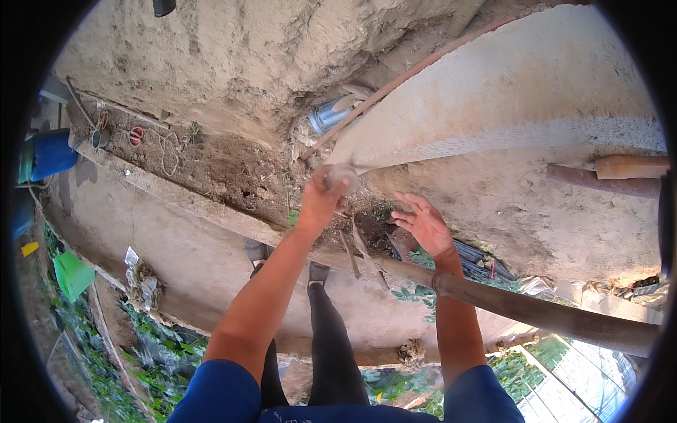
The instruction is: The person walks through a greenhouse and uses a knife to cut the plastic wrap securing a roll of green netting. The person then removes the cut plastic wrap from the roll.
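My left hand [323, 198] is closed around a roundish, pale, see-through object [342, 178], blurred, perhaps a cup or a roll of tape; which one I cannot tell. It is raised in front of the lower end of a large whitish sheet or panel [502, 100]. To its right, my right hand [424, 222] is raised with fingers apart and holds nothing. Between and below the hands, thin wooden pieces [362, 240] lean near a dug patch of soil. A thick bamboo pole [529, 309] passes by my right forearm.
A bluish ribbed container [329, 115] lies by the earth wall [222, 58]. A concrete curb [201, 203] borders the soil strip, where a red object [136, 136] and a small can [99, 138] lie. Blue containers [50, 156] stand at the far left. Dark pipes [478, 261] lie at right.
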### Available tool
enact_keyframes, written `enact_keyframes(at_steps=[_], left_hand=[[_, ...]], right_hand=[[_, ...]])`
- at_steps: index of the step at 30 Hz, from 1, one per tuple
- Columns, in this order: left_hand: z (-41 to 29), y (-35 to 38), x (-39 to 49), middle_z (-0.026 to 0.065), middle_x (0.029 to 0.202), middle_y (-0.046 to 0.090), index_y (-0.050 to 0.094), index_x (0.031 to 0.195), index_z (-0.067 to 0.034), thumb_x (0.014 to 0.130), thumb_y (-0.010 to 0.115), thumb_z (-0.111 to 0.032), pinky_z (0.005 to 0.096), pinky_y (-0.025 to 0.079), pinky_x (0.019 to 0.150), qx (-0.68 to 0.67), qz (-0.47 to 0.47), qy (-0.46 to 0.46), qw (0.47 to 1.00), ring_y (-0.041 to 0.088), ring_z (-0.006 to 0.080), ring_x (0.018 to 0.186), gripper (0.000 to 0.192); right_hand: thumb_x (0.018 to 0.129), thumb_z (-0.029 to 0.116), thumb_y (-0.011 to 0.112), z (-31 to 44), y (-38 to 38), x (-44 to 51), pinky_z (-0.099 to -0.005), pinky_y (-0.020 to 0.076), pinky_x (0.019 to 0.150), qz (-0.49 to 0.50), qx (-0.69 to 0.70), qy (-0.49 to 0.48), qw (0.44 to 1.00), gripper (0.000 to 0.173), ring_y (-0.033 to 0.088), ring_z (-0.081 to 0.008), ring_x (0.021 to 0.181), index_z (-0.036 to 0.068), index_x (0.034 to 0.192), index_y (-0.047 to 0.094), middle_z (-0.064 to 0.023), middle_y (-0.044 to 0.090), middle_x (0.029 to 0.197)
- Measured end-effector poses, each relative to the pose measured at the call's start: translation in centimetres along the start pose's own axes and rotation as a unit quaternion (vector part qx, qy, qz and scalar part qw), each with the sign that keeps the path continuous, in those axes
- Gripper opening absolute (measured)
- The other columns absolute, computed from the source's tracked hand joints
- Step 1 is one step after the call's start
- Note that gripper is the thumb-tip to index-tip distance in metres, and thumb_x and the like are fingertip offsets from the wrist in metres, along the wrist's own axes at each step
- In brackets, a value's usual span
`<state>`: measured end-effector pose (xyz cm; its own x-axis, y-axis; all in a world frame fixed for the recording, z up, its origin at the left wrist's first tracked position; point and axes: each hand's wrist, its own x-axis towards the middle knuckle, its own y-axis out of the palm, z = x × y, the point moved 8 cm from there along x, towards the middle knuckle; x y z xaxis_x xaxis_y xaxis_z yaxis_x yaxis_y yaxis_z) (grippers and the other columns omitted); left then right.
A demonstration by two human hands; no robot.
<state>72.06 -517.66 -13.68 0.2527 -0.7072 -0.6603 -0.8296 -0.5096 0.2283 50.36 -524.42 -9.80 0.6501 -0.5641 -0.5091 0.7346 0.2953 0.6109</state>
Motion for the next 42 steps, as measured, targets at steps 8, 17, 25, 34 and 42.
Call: enact_keyframes(at_steps=[8,17,25,34,42], left_hand=[[-9.0,-3.3,8.8,0.0117,0.090,0.063,0.050,0.118,-0.002,0.084,0.066,-0.012,0.0297,0.049,0.067,0.269,-0.204,0.270,0.902,0.059,0.0171,0.072,0.039],[-12.3,3.5,15.2,0.0168,0.101,0.067,0.054,0.126,-0.008,0.085,0.061,-0.018,0.0348,0.049,0.079,0.168,0.015,0.330,0.929,0.064,0.0269,0.087,0.042],[-13.3,3.8,15.6,0.0204,0.080,0.067,0.063,0.112,-0.007,0.083,0.063,-0.025,0.0369,0.052,0.072,0.354,-0.128,0.339,0.862,0.067,0.0319,0.075,0.034],[-12.9,4.4,15.4,0.0301,0.077,0.059,0.063,0.072,0.005,0.093,0.048,-0.041,0.0483,0.047,0.070,0.281,-0.157,0.316,0.892,0.057,0.0480,0.077,0.054],[-12.3,4.5,16.0,0.0328,0.086,0.060,0.065,0.077,0.007,0.094,0.032,-0.055,0.0473,0.045,0.084,0.305,-0.074,0.216,0.925,0.057,0.0470,0.091,0.073]], right_hand=[[0.091,0.029,0.056,-9.2,-10.2,-11.8,-0.0388,0.0458,0.089,-0.130,-0.051,0.035,0.990,0.041,0.058,-0.0254,0.101,0.002,0.121,0.051,-0.0137,0.059,0.115],[0.092,0.019,0.056,-17.7,-9.6,-24.2,-0.0333,0.0512,0.079,-0.334,-0.073,0.201,0.918,0.027,0.064,-0.0230,0.088,0.000,0.112,0.056,-0.0133,0.064,0.100],[0.091,0.025,0.060,-19.9,-10.0,-27.8,-0.0362,0.0508,0.080,-0.342,-0.063,0.210,0.914,0.031,0.063,-0.0235,0.087,0.002,0.111,0.057,-0.0115,0.064,0.094],[0.090,0.020,0.060,-17.8,-11.0,-30.0,-0.0334,0.0521,0.071,-0.370,-0.118,0.202,0.899,0.024,0.063,-0.0198,0.077,0.005,0.108,0.057,-0.0082,0.062,0.086],[0.090,0.019,0.056,-17.6,-12.2,-33.9,-0.0342,0.0536,0.072,-0.404,-0.148,0.248,0.868,0.024,0.064,-0.0212,0.076,0.004,0.109,0.056,-0.0104,0.063,0.087]])
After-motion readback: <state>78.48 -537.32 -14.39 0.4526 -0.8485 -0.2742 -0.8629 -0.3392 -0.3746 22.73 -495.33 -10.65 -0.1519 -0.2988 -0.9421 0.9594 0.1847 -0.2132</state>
